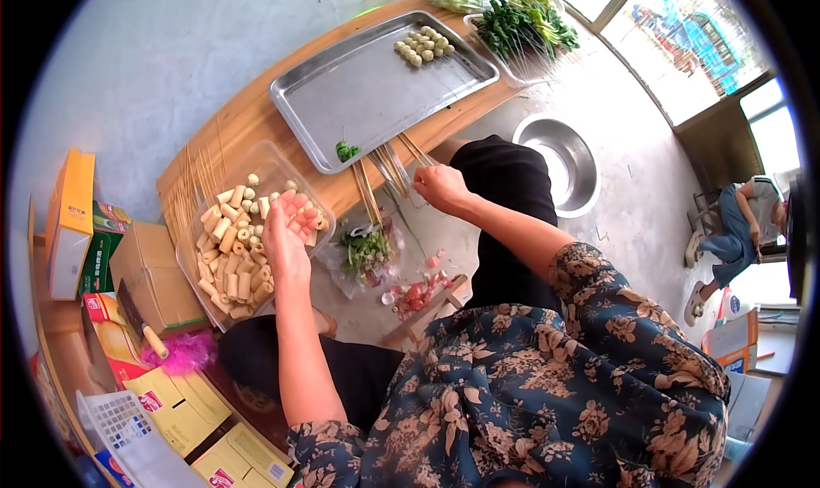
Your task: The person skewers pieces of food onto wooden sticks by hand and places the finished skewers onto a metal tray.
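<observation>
My left hand (290, 223) is over a clear plastic tub (272, 153), its fingers stretched out and partly apart among the food. Short tan tube-shaped pieces (229, 244) and small pale balls (253, 179) lie in that tub. Closed at the fingertips, my right hand (440, 187) is just below the table edge. Beside it, thin wooden skewers (413, 149) stick out over the edge; whether one is in its grip is hidden. A large metal tray (359, 86) lies beyond, with a cluster of pale green balls (424, 45) and a small green bundle (346, 151).
Leafy greens (525, 31) fill a container at the table's far end. A metal basin (559, 159) stands on the floor. A plastic bag of greens (367, 253) sits below the table. Boxes (158, 270) line the left. Another person (743, 223) sits at right.
</observation>
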{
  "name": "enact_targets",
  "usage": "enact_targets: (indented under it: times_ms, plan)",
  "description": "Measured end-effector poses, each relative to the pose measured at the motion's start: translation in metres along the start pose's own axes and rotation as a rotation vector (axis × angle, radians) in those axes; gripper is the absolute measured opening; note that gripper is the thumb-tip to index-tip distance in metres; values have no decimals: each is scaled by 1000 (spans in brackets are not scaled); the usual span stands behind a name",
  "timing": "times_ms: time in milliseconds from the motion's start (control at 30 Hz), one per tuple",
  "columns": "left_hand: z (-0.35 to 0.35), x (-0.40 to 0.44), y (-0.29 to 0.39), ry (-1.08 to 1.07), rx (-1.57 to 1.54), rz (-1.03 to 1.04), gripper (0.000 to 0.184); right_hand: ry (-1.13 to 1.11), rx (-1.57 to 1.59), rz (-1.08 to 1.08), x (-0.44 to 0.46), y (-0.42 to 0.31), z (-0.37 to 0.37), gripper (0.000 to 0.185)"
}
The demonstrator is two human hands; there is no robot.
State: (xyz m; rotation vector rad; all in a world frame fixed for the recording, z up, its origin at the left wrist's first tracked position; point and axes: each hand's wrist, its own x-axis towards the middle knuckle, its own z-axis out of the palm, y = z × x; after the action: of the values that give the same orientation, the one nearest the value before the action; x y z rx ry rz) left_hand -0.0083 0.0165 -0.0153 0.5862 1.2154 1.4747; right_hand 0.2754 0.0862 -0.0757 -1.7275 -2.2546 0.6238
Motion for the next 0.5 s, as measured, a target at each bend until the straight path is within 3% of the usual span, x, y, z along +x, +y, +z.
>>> enact_targets:
  times_ms: [100,167,500]
  plan:
    - [1,-2,2,-10,-1,2,45,-15,-58,71,5,1,13,21]
    - [2,-2,3,-22,-1,5,45,-160,71,204,12,6,18,22]
    - [-1,-3,7,-67,22,9,46,-198,292,295,6,10,13,23]
